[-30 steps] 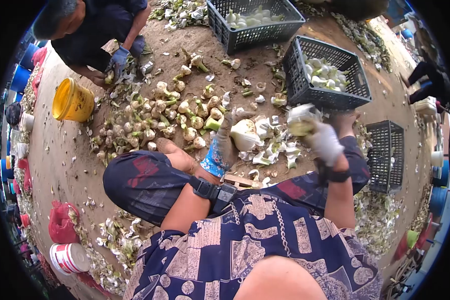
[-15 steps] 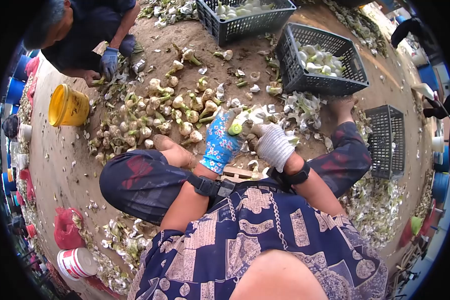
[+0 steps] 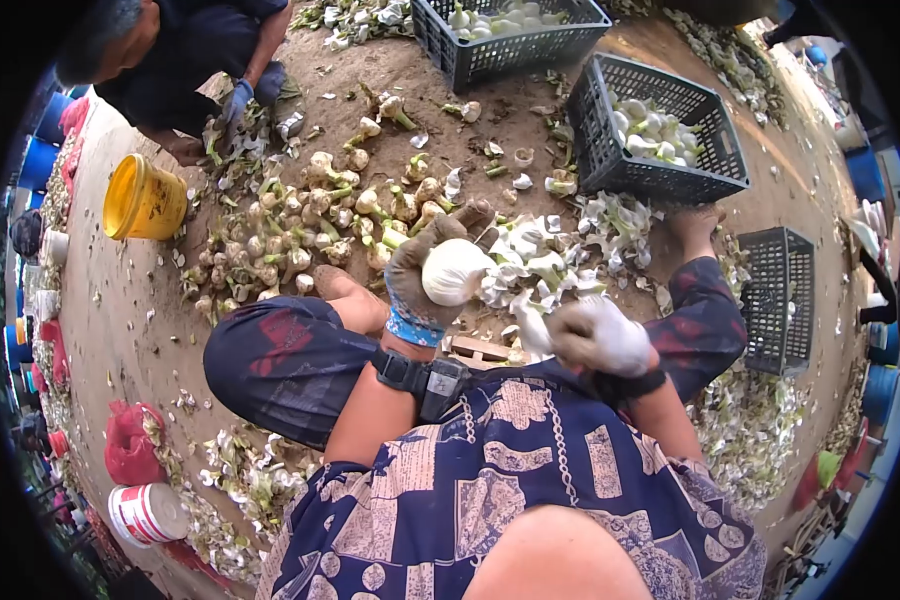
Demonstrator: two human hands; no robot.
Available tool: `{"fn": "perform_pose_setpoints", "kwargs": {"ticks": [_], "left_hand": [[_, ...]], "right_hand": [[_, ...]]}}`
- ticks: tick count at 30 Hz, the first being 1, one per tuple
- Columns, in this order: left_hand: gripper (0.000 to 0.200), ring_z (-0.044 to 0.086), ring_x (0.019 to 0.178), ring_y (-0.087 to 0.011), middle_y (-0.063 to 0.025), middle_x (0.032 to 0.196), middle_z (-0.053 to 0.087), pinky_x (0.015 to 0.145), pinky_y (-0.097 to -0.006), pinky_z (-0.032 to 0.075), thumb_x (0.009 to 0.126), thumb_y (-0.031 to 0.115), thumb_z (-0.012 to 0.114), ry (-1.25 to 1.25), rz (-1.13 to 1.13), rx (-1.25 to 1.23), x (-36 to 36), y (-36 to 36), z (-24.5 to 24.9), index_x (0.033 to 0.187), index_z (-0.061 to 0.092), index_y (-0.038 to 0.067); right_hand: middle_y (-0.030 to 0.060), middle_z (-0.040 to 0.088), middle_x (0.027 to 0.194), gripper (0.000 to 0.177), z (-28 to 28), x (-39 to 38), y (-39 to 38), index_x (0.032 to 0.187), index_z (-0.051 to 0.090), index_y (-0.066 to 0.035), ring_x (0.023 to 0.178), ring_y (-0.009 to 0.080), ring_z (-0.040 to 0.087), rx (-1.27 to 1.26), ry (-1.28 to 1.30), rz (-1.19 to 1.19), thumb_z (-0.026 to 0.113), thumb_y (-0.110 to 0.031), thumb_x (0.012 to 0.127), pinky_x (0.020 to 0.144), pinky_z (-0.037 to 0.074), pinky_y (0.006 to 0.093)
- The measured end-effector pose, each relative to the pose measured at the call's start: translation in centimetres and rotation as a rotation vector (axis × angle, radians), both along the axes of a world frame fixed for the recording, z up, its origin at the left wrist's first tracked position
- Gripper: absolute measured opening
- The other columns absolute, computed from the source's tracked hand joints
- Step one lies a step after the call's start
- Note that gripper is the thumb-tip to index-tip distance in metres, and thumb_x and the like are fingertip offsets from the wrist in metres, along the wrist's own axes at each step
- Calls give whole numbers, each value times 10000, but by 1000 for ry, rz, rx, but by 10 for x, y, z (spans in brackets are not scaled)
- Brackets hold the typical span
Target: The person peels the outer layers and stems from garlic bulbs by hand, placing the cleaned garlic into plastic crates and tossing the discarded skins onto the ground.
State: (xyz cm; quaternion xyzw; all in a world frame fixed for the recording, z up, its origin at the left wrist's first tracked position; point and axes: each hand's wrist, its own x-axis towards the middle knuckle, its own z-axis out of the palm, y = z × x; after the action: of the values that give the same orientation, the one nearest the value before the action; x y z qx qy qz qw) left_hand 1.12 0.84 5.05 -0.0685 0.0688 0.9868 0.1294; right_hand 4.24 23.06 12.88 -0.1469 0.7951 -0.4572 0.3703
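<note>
The left hand curls around a white bulb, which lies against the right side of its palm. Nearer and right, the right hand blurs beside pale peel; whether it pinches that, I cannot tell.

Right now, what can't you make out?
Head view, all items:
Right hand: blurred, so its exact grip is unclear.
Pale piece beside it: too blurred to identify.
Bulb: underside hidden by the bulb itself and the left hand.
Far crate: back rim cut off by the top edge.
White bucket: print too small to read.
</note>
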Motion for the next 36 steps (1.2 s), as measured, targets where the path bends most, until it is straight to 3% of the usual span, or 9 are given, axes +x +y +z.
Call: {"fn": "perform_pose_setpoints", "kwargs": {"ticks": [3,7,14,16,18,22,28,32,36], "left_hand": [[411,437,1171,-387,-256,1180,522,1036,-510,308,828,341,529,-90,-13,313,-9,-15,-24,969,620,-34],[435,450,1146,-404,-264,1148,533,975,-488,390,840,372,517,-64,-63,237,-11,-4,-16,967,624,-31],[344,623,798,-267,-138,917,642,733,-409,534,875,368,512,-250,-116,14,-7,15,-13,898,597,35],[327,623,827,-272,-135,920,642,748,-411,529,880,366,511,-178,-144,61,-9,2,-37,937,595,55],[346,631,827,-265,-119,927,645,732,-389,538,877,399,516,-269,2,-85,-13,-3,-50,958,591,71],[415,637,791,-216,-87,916,644,678,-352,534,855,480,534,-616,113,-344,-19,6,-57,1020,580,102],[516,593,921,-172,-67,1055,596,766,-311,495,852,461,551,-213,-228,-599,5,44,-58,1170,510,57],[736,482,1114,-239,-104,1232,472,893,-383,429,796,538,577,162,-244,-288,-4,35,-17,1314,364,60],[558,510,1060,-181,-88,1198,494,853,-302,442,877,390,544,33,-389,-671,-2,24,-35,1282,402,33]], "right_hand": [[56,561,554,154,4,21,36,667,626,5,527,136,577,-560,64,48,646,-135,730,505,446,274],[173,640,933,450,-24,-6,1,1165,502,-77,799,370,616,478,507,-137,645,-215,761,677,494,411],[155,647,808,228,-38,-28,-50,973,632,-32,737,288,633,141,793,-106,589,-167,795,655,502,358],[101,648,733,192,5,-19,-44,936,653,-34,636,168,621,-71,-30,-111,578,-114,779,587,490,291],[44,633,687,200,7,-8,-19,945,651,-21,628,84,590,-457,-69,69,570,-92,776,559,463,241],[222,627,931,550,-90,-23,-4,1190,454,7,865,371,608,900,404,98,655,-208,726,747,489,426],[250,427,1268,761,-74,-30,-42,1377,303,-94,1143,366,474,159,587,-188,669,-97,710,963,394,379],[132,491,1133,622,-33,-108,31,1347,352,-107,828,159,550,-173,351,-726,575,42,785,640,499,239],[146,470,1234,509,4,-162,58,1244,446,-48,1095,262,494,601,1342,-737,645,-253,824,952,401,338]]}}
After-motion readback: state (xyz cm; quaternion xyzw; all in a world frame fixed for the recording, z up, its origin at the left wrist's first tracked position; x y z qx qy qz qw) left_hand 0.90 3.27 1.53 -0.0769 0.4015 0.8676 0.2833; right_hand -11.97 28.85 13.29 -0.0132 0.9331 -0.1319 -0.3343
